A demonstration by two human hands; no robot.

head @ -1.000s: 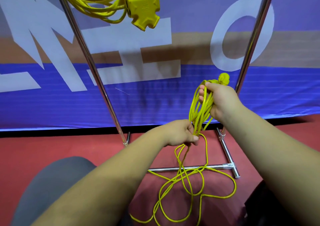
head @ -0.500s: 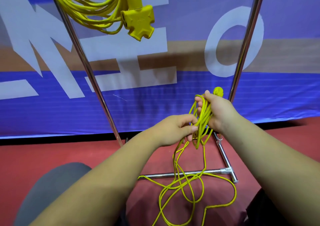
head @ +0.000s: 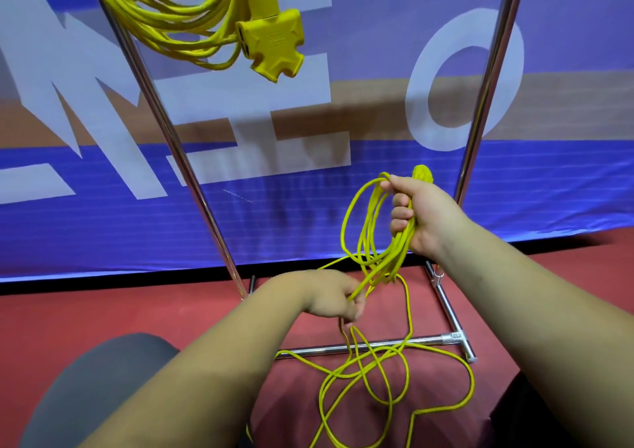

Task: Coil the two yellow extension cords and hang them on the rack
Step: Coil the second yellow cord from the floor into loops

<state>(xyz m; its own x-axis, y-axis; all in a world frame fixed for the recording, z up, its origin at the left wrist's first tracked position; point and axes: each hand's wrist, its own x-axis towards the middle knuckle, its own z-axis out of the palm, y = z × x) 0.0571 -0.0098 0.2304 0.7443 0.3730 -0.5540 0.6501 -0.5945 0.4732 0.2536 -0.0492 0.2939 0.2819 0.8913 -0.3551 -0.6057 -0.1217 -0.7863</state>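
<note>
Yellow cord [head: 368, 238] in both hands

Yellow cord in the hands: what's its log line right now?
right hand: grips coiled loops | left hand: pinches loose strand | rest of cord: uncoiled on floor | other cord: hangs coiled up top

Single view: head-worn wide-angle, first-person, pitched forward and down. Close range: both forearms enter from the bottom edge, left hand [head: 334, 298] and right hand [head: 423, 214] near centre holding the loose cord [head: 398, 252]. The rack [head: 178, 159] uprights converge downward in frame. The banner [head: 566, 190] fills the upper half, red floor [head: 103, 310] the lower. The hung cord [head: 178, 25] is clipped by the top edge.
</note>
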